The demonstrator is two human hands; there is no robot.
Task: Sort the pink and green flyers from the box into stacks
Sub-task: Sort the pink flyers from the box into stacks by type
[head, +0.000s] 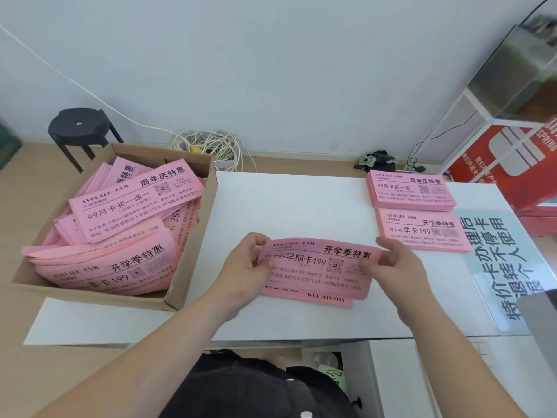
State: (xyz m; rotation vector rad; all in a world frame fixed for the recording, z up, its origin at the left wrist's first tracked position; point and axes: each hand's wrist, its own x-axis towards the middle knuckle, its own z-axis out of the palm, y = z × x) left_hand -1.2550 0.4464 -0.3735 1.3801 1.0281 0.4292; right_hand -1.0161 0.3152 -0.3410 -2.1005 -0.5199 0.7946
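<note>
Hands: our left hand [247,267] and right hand [395,267] pinch the flyer [316,268].
Flyer: pink, black print.
Around: box [90,293] nine o'clock, stacks [411,190] two.

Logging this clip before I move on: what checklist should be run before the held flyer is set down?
1. Grip: left hand and right hand pinch the held flyer at its two ends: ok.
2. Print readable for sorting: headline and "199" face up: ok.
3. Centre stack under it squared: one sheet juts out at the near edge, printed upside down: not ok.
4. Centre stack's top sheet matches the held one: covered, cannot tell.
5. Far stack and near stack at the right squared: ok.
6. Green flyers in the box: only pink shows; deeper, cannot tell.
</note>
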